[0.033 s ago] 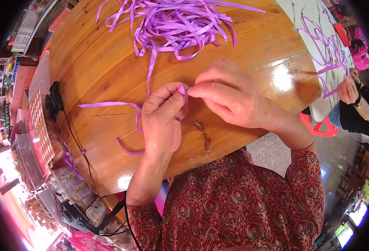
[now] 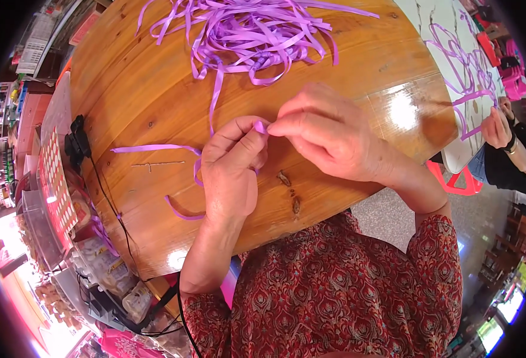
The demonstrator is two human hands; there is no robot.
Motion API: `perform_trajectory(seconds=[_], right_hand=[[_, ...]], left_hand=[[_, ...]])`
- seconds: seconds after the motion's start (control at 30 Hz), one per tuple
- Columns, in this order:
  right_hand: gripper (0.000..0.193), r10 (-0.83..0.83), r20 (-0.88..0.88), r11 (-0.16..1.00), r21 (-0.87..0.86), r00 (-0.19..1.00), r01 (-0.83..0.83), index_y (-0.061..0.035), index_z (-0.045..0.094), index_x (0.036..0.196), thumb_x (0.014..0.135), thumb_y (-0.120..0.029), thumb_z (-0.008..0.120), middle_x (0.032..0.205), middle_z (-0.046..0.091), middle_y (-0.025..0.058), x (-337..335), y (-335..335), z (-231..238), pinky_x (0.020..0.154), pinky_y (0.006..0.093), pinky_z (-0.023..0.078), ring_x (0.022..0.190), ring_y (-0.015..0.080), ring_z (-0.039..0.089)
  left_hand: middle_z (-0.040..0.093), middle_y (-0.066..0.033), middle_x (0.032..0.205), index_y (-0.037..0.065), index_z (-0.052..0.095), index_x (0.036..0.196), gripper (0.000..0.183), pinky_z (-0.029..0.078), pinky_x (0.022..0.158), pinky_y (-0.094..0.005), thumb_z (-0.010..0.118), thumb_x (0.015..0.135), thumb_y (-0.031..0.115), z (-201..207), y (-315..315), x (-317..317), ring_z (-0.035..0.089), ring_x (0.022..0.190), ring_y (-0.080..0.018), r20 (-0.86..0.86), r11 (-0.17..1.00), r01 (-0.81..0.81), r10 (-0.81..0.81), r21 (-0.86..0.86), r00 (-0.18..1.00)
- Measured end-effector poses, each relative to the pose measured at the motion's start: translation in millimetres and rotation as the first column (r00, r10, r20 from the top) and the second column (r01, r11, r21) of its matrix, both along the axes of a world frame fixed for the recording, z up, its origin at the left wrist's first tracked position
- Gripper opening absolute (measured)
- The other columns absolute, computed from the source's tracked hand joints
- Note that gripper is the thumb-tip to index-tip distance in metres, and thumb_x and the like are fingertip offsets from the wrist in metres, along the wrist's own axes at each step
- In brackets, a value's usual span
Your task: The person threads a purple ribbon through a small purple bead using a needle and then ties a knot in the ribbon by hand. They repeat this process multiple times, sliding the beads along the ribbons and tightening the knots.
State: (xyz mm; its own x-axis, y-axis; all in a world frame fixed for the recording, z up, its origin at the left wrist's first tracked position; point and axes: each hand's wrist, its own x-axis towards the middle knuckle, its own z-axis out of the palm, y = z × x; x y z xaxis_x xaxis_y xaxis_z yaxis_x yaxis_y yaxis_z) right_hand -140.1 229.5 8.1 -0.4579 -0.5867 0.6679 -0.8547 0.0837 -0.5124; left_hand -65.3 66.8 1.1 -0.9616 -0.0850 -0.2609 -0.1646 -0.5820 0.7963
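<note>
A narrow purple ribbon (image 2: 260, 126) is pinched between the thumb and fingers of my left hand (image 2: 233, 155). A small fold of it sticks up over the thumb. My right hand (image 2: 325, 134) is closed in a pinch at that fold, with thumb and fingertip pressed at its edge. Most of the ribbon inside my left palm is hidden. Loose ribbon tails (image 2: 155, 147) come out left of the hand and lie on the wooden table (image 2: 334, 215). A thin, twisted metal wire or pin (image 2: 158, 164) lies just below one tail.
A tangled heap of purple ribbon (image 2: 251, 36) covers the far middle of the table. A black clip-like device (image 2: 78, 143) with a cable stands at the left edge. To the right, another person's hand (image 2: 497, 128) handles purple ribbon at a white table (image 2: 454, 152) beside a red stool (image 2: 463, 182).
</note>
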Motion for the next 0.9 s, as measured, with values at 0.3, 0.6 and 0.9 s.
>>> perform_trajectory(seconds=[0.3,0.6,0.9], right_hand=[[0.027,0.067,-0.085,0.994,0.097,0.994,-0.059,-0.0029,0.065,0.094,0.067,0.002,0.067,0.085,0.059,0.0081,-11.0,4.8,0.9,0.058,0.0310,0.046,0.072,0.0219,0.057],[0.032,0.176,-0.211,0.979,0.139,0.962,-0.148,-0.0005,0.065,0.094,0.063,-0.005,0.072,0.081,0.060,0.0080,-33.4,4.3,8.4,0.059,0.0318,0.047,0.070,0.0221,0.059],[0.024,0.120,0.136,0.991,0.042,0.983,-0.127,-0.0003,0.065,0.092,0.069,-0.002,0.074,0.077,0.062,0.0076,-22.0,2.0,15.4,0.059,0.0288,0.046,0.068,0.0180,0.059]], left_hand=[[0.054,0.0079,0.071,0.003,0.066,0.092,0.010,0.028,0.050,-0.0157,0.066,0.084,0.009,3.3,0.3,-2.7,0.039,0.058,0.0006,0.063,0.965,0.066,-0.052,-0.255,0.997],[0.058,0.0057,0.073,0.002,0.066,0.090,0.011,0.031,0.051,-0.0159,0.068,0.082,0.008,4.9,-1.6,-3.0,0.043,0.059,-0.0007,0.074,0.980,0.093,-0.081,-0.177,0.994],[0.059,0.0035,0.077,0.001,0.063,0.089,0.008,0.040,0.058,-0.0155,0.066,0.082,0.004,11.1,2.8,-1.1,0.049,0.067,-0.0016,0.058,0.954,-0.051,0.071,-0.295,0.996]])
